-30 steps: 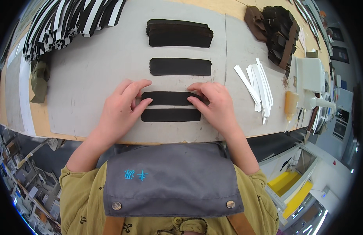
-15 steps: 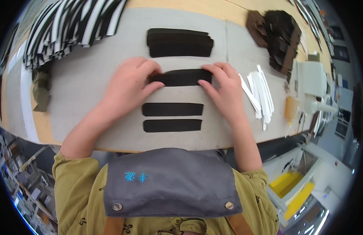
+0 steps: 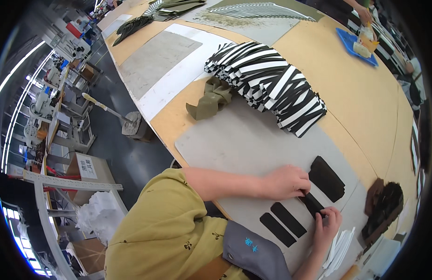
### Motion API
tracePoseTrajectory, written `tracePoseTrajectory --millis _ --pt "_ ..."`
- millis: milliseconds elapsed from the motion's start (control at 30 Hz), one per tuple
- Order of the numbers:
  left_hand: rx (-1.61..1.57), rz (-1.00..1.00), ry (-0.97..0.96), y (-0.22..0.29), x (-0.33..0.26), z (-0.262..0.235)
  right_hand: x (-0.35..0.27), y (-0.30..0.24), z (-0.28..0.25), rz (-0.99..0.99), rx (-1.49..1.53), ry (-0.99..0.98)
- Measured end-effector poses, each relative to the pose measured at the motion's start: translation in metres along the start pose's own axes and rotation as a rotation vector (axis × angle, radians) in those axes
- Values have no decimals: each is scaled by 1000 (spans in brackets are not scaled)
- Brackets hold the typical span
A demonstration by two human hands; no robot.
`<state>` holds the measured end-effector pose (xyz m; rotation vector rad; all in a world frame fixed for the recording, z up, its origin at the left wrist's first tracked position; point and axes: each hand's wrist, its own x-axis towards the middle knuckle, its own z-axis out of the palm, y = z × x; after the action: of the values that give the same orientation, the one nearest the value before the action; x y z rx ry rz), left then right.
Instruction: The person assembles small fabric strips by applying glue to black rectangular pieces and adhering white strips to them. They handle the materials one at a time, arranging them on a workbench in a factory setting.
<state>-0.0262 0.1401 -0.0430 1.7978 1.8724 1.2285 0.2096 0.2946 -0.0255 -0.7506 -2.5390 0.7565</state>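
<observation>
On the table (image 3: 339, 91) lie olive cloth (image 3: 212, 99), a blue tray (image 3: 345, 39) and a grey board (image 3: 216, 140) bearing black strips (image 3: 289, 219).

Ahead of me a heap of black-and-white strips (image 3: 267, 84), a crumpled olive cloth (image 3: 210, 99) beside it, a blue tray (image 3: 349, 43) farther off to my right, a cardboard box (image 3: 105, 173) to my left

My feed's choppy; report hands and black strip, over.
Left hand, right hand: pinching black strip at opposite ends. Two other strips on near side. Black stack close on far side, apparently not blocking.
</observation>
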Motion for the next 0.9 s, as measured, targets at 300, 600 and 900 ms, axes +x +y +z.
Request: tracePoseTrajectory --millis 300,600,900 --pt "-105 -72 -4 -5 2 5 7 -10 -4 -74 -38 13" --pt "-76 -62 80 6 3 -9 5 -14 -6 49 103 37" --pt "-209 -517 -92 43 -7 -19 -11 -34 -5 168 202 -25"
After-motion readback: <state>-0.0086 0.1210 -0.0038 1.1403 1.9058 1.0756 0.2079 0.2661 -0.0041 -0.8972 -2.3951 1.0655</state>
